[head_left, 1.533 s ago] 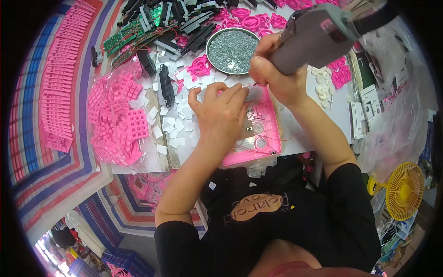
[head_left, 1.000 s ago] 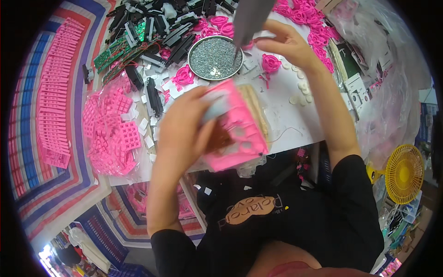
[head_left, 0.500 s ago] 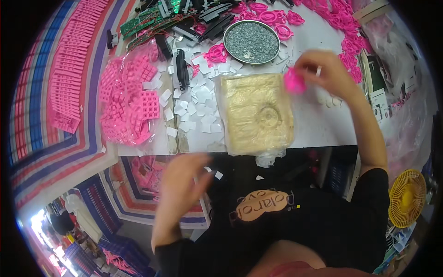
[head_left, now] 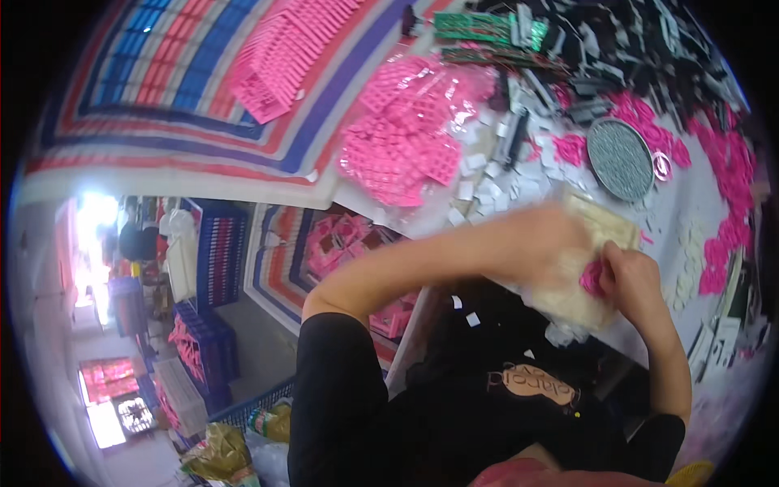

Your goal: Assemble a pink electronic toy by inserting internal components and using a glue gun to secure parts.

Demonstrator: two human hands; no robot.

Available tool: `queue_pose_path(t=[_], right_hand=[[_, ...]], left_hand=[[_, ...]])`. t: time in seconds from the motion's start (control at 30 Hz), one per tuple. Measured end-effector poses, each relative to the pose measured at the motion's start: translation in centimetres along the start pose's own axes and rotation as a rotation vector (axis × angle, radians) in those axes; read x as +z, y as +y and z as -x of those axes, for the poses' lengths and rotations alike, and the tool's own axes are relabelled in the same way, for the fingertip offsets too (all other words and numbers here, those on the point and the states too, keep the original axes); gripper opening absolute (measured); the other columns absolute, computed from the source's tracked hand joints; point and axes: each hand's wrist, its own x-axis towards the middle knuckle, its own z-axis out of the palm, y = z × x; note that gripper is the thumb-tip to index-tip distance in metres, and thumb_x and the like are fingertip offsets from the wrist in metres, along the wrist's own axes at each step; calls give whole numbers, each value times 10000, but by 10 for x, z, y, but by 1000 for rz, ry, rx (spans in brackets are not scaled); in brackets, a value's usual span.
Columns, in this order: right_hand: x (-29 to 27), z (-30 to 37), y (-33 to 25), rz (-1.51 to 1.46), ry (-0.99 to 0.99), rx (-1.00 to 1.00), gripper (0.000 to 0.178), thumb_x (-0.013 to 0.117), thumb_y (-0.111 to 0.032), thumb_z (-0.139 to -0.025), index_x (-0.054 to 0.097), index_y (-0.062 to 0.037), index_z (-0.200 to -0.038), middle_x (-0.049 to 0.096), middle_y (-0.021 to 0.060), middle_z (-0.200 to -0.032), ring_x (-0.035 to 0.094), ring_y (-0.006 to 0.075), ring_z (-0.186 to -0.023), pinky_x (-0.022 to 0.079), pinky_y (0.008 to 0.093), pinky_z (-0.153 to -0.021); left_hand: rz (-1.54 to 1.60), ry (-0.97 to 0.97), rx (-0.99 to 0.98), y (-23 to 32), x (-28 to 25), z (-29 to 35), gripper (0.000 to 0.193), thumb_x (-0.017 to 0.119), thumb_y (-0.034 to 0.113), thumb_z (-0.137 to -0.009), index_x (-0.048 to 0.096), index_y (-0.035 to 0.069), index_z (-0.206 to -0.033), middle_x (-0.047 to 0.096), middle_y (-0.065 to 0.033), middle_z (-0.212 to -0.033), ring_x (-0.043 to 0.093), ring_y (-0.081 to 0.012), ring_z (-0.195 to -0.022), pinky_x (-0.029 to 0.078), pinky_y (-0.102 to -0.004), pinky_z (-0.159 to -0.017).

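Head view, and the right hand (head_left: 637, 280) has its grip pinched on a small pink part (head_left: 591, 278), right over the yellowish wrapped pad (head_left: 565, 299) on the tabletop (head_left: 667, 215)! Left hand (head_left: 545, 242), a blur above that pad, grip impossible to tell; round pan (head_left: 589, 152) lies beyond.

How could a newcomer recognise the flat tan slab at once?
Find the white table, then its edge nearest the person. There, below the left hand and right hand, lies the tan slab. Its broad tan face sets it apart from the small white squares and pink parts nearby.
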Motion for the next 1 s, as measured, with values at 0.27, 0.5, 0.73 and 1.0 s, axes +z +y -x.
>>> queue_pose_path(t=[0.27,0.5,0.73,1.0], right_hand=[[9,0,-10,-21,19,-5,151,684,-102,-727,577,-80,-832,615,135,-652,630,360,-636,483,481,-595],[9,-5,-4,-113,-32,-7,163,696,-211,-746,621,-120,-857,662,100,-693,668,332,-668,504,475,-598],[4,-8,9,-139,-106,28,255,705,-298,-748,655,-104,-904,689,131,-746,691,364,-716,522,491,-613],[-60,44,88,-328,432,323,320,694,-257,-840,623,-67,-1087,692,154,-958,683,339,-885,528,427,-753]], left_hand=[[-470,1715,-1253,-256,-271,215,1106,790,613,-740,361,-125,-1442,371,-342,-1485,311,-451,-1435,326,-515,-1171],[-1076,775,-1646,-409,-265,381,356,556,310,-907,761,59,-1056,753,-184,-1010,733,-356,-965,578,-485,-820],[-1111,592,-1671,-406,-301,423,447,508,344,-953,659,80,-1281,719,-212,-1129,703,-403,-1023,563,-542,-858],[-217,2077,-673,-306,-288,353,380,738,285,-847,698,-5,-1090,702,-183,-986,673,-310,-776,573,-448,-725]])
